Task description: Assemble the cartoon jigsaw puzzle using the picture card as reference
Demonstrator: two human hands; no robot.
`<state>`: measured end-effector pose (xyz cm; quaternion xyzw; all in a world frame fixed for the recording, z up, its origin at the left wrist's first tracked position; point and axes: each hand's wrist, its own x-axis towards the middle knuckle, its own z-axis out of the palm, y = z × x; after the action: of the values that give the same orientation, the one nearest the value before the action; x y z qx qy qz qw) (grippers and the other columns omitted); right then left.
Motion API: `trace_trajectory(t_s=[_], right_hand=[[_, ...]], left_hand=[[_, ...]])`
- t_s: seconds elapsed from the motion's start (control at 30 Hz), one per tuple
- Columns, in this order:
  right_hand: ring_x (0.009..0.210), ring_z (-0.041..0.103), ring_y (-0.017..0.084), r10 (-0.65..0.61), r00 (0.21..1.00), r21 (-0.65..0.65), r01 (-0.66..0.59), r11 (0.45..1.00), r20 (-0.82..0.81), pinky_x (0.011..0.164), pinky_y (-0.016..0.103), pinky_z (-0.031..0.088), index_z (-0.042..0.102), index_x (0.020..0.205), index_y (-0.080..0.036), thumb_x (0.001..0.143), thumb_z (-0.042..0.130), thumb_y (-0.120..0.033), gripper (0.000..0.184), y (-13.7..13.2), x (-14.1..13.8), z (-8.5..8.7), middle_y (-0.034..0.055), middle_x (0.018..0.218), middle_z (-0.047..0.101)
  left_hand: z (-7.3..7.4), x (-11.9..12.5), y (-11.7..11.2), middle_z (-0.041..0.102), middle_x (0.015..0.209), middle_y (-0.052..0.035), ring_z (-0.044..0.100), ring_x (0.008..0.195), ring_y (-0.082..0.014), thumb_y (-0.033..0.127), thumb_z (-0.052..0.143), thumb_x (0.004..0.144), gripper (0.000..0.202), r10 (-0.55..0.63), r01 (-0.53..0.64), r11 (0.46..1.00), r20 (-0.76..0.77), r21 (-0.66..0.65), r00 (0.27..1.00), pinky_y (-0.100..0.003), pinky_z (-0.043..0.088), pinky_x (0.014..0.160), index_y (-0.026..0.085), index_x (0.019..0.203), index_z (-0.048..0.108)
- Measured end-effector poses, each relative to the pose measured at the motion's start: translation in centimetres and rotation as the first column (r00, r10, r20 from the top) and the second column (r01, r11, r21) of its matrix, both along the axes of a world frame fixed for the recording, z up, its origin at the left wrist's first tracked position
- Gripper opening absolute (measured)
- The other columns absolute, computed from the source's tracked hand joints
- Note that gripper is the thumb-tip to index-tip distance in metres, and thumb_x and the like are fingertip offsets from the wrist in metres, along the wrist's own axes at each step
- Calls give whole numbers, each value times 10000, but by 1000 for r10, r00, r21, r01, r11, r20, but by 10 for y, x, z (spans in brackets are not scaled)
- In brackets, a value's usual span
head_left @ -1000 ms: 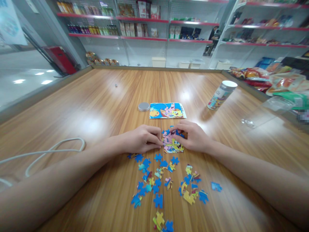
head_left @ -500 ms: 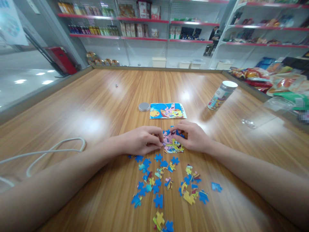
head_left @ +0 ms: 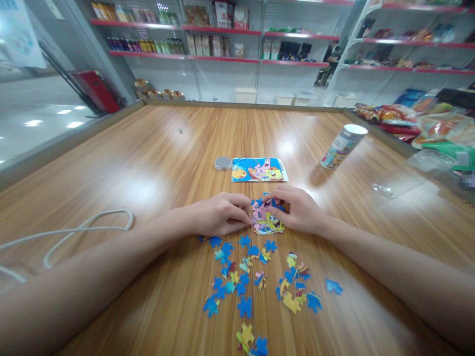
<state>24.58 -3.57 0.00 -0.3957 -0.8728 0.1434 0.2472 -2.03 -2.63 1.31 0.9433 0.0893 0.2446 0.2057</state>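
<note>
A small joined patch of cartoon jigsaw [head_left: 266,220] lies on the wooden table [head_left: 148,163] between my hands. My left hand [head_left: 218,214] rests at its left edge, fingers curled and pinched against the pieces. My right hand [head_left: 300,210] covers its upper right corner, fingertips pressing a blue piece there. Several loose puzzle pieces [head_left: 260,279], mostly blue and yellow, are scattered just in front of the patch, toward me. Beyond the hands lies the colour reference picture [head_left: 260,169].
A round metal lid [head_left: 223,163] sits left of the picture. A printed canister [head_left: 343,146] stands at the right. A white cord [head_left: 85,230] loops at the left. Snack bags [head_left: 426,123] pile along the right edge; shop shelves [head_left: 222,44] stand behind.
Both hands stay on the joined patch, with only slight finger shifts. The view has drifted a little.
</note>
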Motion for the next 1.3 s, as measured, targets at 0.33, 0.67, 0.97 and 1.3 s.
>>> trace_trajectory(t_s=[0.33, 0.67, 0.97, 1.3], right_hand=[[770, 581, 165, 7, 1000, 18, -7, 1000, 0, 694, 293, 428, 724, 1075, -213, 903, 645, -268, 198, -1, 0, 1, 35, 841, 631], [782, 587, 167, 1, 1000, 3, -1, 1000, 8, 715, 299, 439, 723, 1090, -213, 899, 649, -267, 212, -1, 1, 1, 36, 857, 634], [763, 581, 159, 6, 1000, 8, -6, 1000, 6, 690, 288, 433, 726, 1087, -212, 892, 655, -257, 213, 0, 0, 1, 29, 835, 621], [753, 577, 160, 6, 1000, 6, -6, 1000, 3, 693, 291, 437, 725, 1091, -220, 896, 655, -266, 213, 0, 2, -1, 30, 832, 624]], left_hand=[[-3, -2, 4, 746, 980, -122, 719, 897, -182, 117, 653, 899, 166, -18, 18, 1000, 20, 24, 1000, -317, 615, 808, 173, 994, 777], [-9, -4, 5, 690, 1052, -129, 672, 964, -191, 53, 534, 889, 311, 92, -94, 995, 101, 17, 991, -340, 600, 826, 159, 1125, 707], [-15, -5, 14, 731, 1103, -100, 655, 954, -210, 19, 545, 829, 386, -1, -6, 994, 66, 113, 998, -404, 573, 852, 231, 1070, 760], [-15, -6, 13, 701, 1022, -100, 634, 857, -171, 23, 548, 826, 343, 40, -48, 995, 97, 85, 995, -313, 548, 723, 233, 948, 790]])
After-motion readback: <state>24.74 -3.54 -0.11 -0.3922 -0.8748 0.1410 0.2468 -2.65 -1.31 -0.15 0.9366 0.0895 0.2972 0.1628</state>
